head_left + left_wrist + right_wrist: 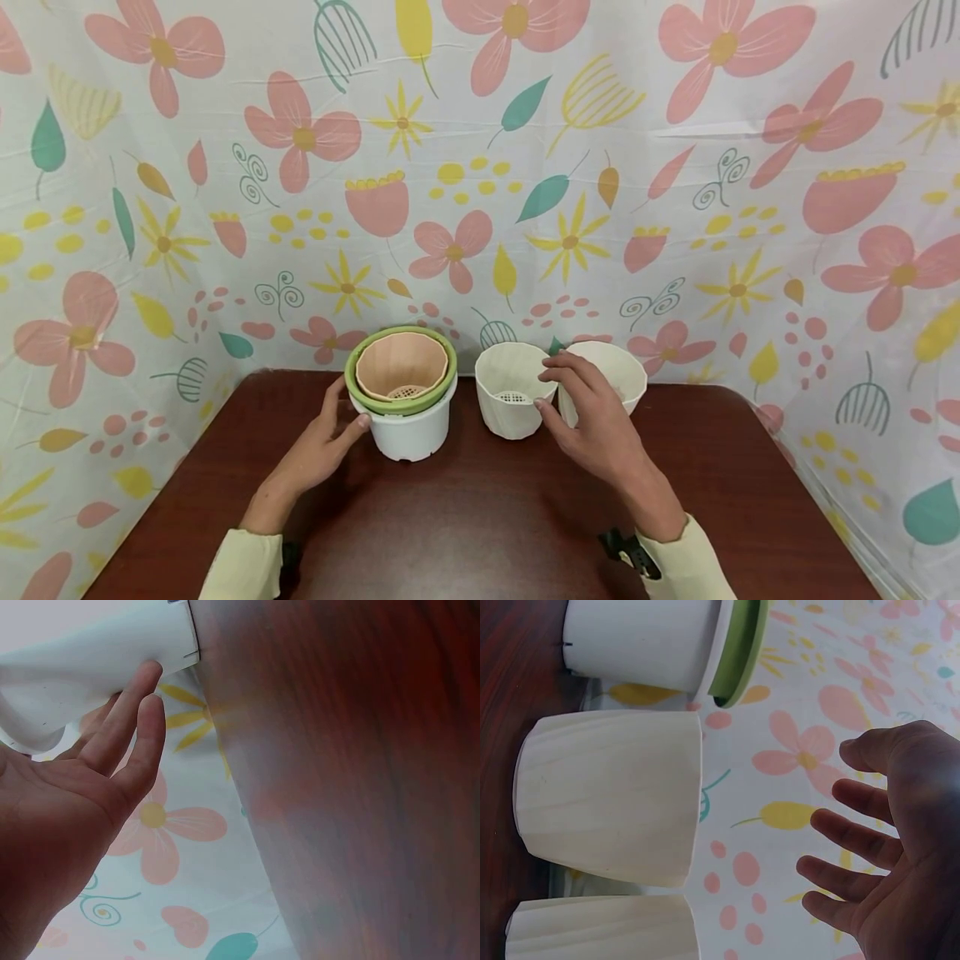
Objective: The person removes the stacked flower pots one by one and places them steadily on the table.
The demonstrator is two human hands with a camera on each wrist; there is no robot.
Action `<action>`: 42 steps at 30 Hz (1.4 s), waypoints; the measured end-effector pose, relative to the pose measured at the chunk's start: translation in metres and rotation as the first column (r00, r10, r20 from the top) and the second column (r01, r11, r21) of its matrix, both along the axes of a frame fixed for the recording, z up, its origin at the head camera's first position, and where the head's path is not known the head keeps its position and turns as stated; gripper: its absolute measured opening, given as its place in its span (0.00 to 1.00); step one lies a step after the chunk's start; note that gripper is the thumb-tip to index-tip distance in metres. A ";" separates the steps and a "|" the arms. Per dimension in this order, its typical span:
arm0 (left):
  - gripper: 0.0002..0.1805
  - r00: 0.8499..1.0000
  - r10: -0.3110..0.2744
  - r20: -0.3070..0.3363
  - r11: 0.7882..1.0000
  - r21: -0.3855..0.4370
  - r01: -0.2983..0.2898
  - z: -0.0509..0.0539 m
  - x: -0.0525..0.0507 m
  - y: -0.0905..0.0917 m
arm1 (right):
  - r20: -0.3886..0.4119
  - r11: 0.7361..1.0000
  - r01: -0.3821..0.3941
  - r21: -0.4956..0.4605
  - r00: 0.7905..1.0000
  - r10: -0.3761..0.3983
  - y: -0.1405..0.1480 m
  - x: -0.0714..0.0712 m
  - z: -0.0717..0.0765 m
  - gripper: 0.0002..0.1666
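Note:
At the left stands a stack of flower pots: a white pot [411,433] below, a green pot [352,379] set in it, and a peach pot [405,364] with a holed bottom inside that. My left hand [311,454] is at the stack's left side, fingers extended along the white pot's wall and thumb by its rim. Two cream faceted pots stand to the right, one nearer the middle [510,417] and one farther right [611,362]. My right hand [596,417] hovers before and above the right cream pot, partly hiding it; its loosely bent fingers hold nothing.
The pots stand along the back of a dark reddish-brown table [465,533]. Right behind them hangs a flower-patterned cloth [465,167], which also covers both sides.

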State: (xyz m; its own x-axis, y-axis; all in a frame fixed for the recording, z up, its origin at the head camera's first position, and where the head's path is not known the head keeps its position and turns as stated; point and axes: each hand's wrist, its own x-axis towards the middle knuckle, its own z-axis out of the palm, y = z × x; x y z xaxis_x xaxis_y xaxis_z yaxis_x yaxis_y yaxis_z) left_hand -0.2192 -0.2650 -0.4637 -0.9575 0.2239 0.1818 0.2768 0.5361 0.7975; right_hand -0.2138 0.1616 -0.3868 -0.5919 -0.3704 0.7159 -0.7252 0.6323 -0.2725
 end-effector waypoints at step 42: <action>0.43 1.000 -0.006 0.009 1.000 0.012 0.006 -0.003 -0.002 -0.002 | -0.065 0.991 -0.118 -0.068 0.991 0.114 -0.031 0.000 0.008 0.16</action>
